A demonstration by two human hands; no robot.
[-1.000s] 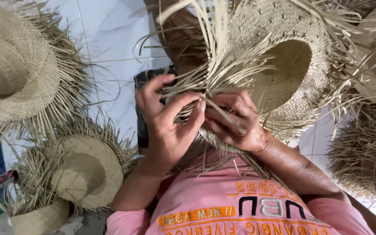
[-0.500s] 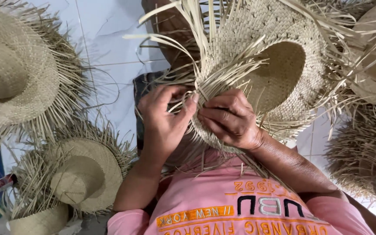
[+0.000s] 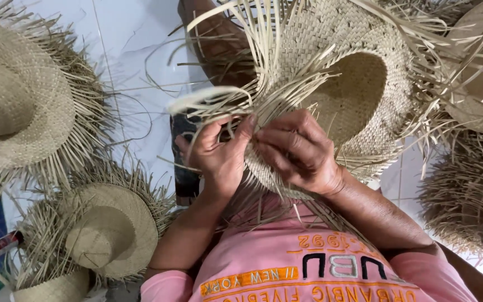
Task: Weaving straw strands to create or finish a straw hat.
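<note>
Since the earlier frame your left hand has shifted; both it and your right hand pinch loose strands on the unfinished straw hat between them. You're weaving the brim; next, tuck a strand.

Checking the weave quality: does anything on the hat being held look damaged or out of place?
Nothing stands out. The straw hat has loose strands at its brim, where the left hand and right hand grip; the hats nearby have similar fringes.
</note>
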